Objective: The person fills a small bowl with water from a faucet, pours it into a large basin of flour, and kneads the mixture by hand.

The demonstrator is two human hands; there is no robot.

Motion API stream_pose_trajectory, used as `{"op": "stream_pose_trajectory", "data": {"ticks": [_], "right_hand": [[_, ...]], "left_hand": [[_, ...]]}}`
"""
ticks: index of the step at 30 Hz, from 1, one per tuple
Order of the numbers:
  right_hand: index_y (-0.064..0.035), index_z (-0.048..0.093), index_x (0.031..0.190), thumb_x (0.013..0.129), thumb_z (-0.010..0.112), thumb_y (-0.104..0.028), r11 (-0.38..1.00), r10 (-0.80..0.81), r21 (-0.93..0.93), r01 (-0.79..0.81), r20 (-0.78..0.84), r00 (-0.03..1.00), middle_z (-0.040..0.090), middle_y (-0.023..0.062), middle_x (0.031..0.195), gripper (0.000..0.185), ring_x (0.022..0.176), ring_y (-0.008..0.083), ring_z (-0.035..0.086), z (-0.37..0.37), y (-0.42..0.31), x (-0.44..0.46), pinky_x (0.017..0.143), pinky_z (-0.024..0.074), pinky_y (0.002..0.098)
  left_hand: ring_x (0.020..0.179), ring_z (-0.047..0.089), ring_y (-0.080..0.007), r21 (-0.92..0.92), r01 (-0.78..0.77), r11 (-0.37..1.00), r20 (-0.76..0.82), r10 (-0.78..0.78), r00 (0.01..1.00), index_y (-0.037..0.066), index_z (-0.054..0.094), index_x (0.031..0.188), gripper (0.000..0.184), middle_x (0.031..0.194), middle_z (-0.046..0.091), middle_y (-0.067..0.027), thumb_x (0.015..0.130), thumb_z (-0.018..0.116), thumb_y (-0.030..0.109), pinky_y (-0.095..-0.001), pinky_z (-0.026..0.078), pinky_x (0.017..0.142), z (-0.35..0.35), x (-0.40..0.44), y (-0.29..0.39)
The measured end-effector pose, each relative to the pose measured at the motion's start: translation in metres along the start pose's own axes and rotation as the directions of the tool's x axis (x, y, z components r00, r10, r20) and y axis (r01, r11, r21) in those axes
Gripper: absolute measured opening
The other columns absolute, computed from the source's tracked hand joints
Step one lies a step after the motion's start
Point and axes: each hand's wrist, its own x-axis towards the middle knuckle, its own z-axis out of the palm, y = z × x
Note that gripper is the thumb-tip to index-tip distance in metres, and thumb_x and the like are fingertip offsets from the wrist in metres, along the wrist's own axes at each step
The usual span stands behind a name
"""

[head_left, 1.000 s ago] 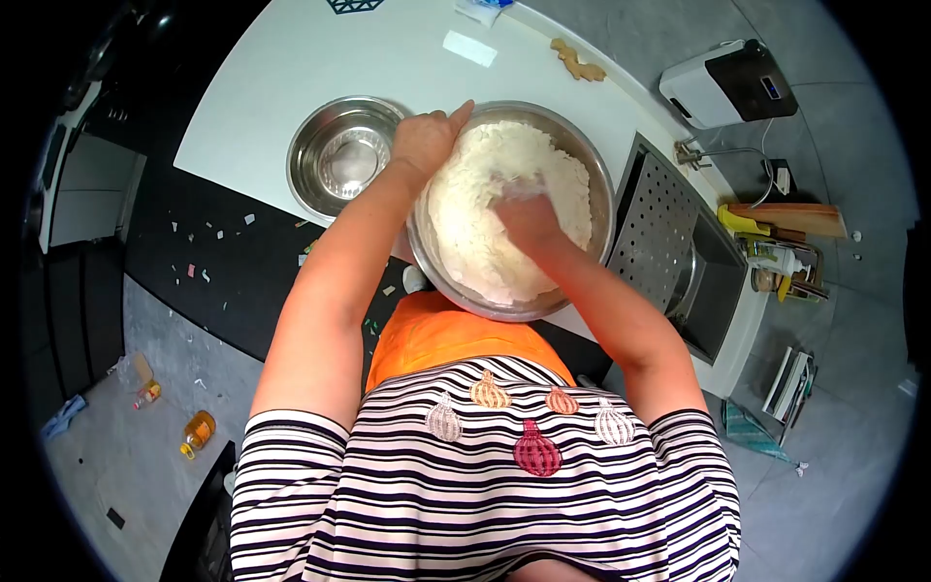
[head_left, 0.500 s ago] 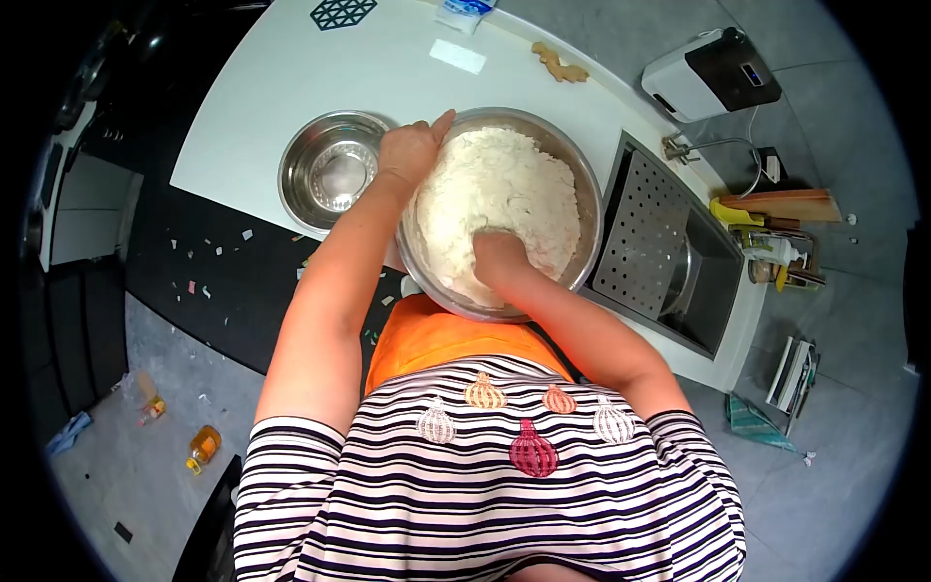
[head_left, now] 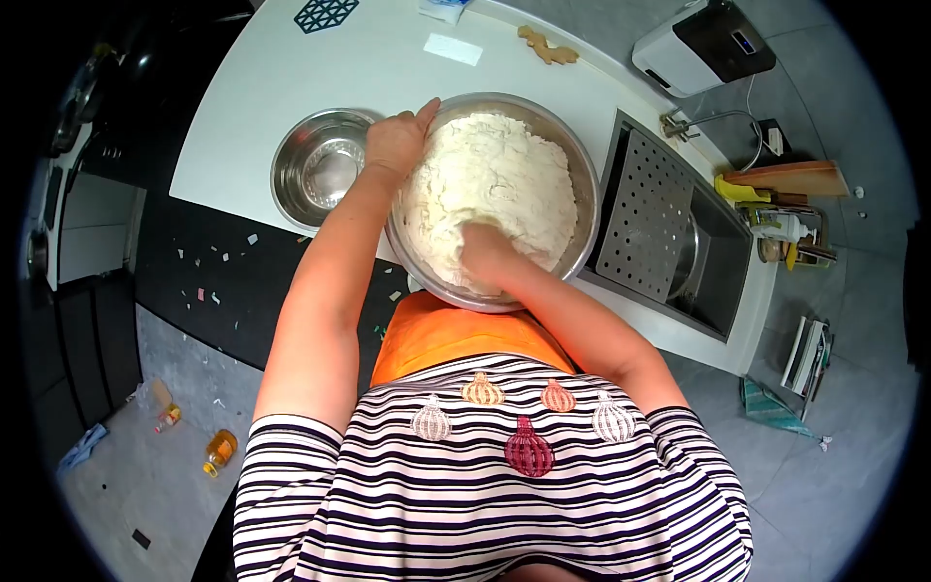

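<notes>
I see a white countertop (head_left: 242, 116), grey rectangular sink (head_left: 725, 281) at right, grey floor (head_left: 184, 524). Large round steel bowl (head_left: 583, 184) at near edge holds white floury mass (head_left: 504, 170). Right hand (head_left: 487, 250): fingertips buried in it, can't tell spread. Left hand (head_left: 396, 143): on left rim, one digit extended, grip unclear.

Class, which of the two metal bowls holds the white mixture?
The larger bowl, with the right hand inside; the smaller bowl, to its left, holds none.
</notes>
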Motion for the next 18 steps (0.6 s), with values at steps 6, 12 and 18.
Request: {"op": "stream_pose_trajectory", "data": {"ticks": [6,12,18], "right_hand": [[0.004,0.059,0.099,0.073,0.053,-0.007,0.996,0.084,0.017,-0.083,-0.065,0.994,0.058,0.0256,0.1,0.029,0.097,0.0366,0.056,-0.058,0.002,-0.011,0.086,0.0435,0.0391],[0.0041,0.059,0.099,0.073,0.052,-0.009,0.986,0.147,-0.063,-0.154,-0.102,0.984,0.059,0.0246,0.1,0.03,0.095,0.0356,0.057,-0.052,0.015,-0.02,0.085,0.0443,0.0392],[0.0025,0.055,0.099,0.07,0.061,-0.022,0.982,0.176,-0.029,-0.185,-0.198,0.964,0.06,0.0231,0.097,0.038,0.094,0.0331,0.058,-0.022,0.023,0.024,0.082,0.0462,0.04]], "left_hand": [[0.071,0.063,-0.0245,0.029,-0.02,0.999,-0.099,0.023,0.995,0.031,0.04,0.13,0.04,0.082,0.063,-0.008,0.091,0.038,0.024,-0.036,0.05,0.06,0.014,-0.001,-0.005],[0.069,0.063,-0.025,0.018,-0.016,1.0,-0.155,0.018,0.988,0.031,0.043,0.129,0.037,0.081,0.063,-0.0077,0.093,0.037,0.028,-0.0367,0.05,0.058,0.02,-0.003,-0.006],[0.067,0.063,-0.0257,-0.026,-0.01,1.0,-0.178,0.005,0.984,0.031,0.044,0.128,0.036,0.077,0.063,-0.0081,0.092,0.039,0.031,-0.0372,0.05,0.058,0.019,-0.005,-0.009]]}}
